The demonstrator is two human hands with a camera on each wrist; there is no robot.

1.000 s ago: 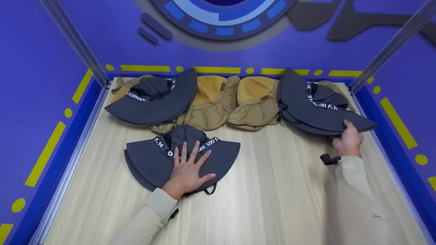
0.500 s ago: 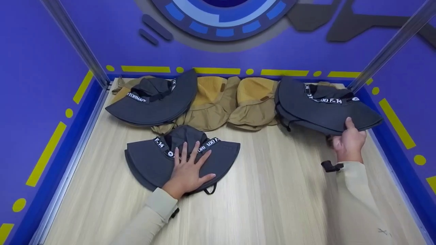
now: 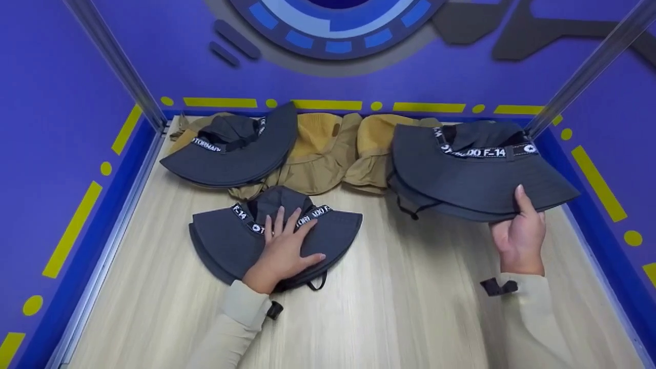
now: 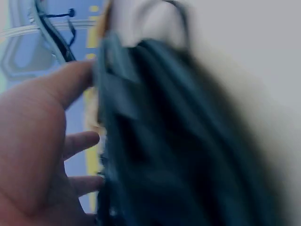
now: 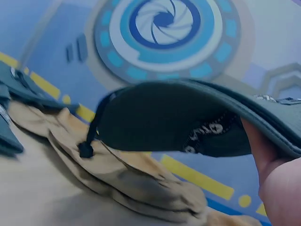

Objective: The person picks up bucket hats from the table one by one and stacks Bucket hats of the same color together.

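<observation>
With fingers spread, my left hand [image 3: 284, 251] rests on the brim of a dark grey bucket hat [image 3: 220, 238] that lies at the front left of the table. In the left wrist view that hat [image 4: 160, 141] is blurred, with the thumb and fingers along its side. My right hand [image 3: 520, 238] pinches the brim of another dark grey hat [image 3: 476, 184], thumb on top and fingers underneath. This hat [image 5: 155, 117] is raised, and its black cord with a toggle [image 5: 86, 149] dangles in the right wrist view.
Along the back wall lie several tan hats [image 3: 315, 154] with mustard crowns. One more dark grey hat [image 3: 230, 166] lies over them at the left. Blue panels and metal posts [image 3: 589, 72] enclose the wooden table [image 3: 379, 307] at the back and sides.
My right hand has lifted the dark grey hat off the back right pile and drawn it toward me and slightly left. The left hand has stayed on its hat, shifting only slightly.
</observation>
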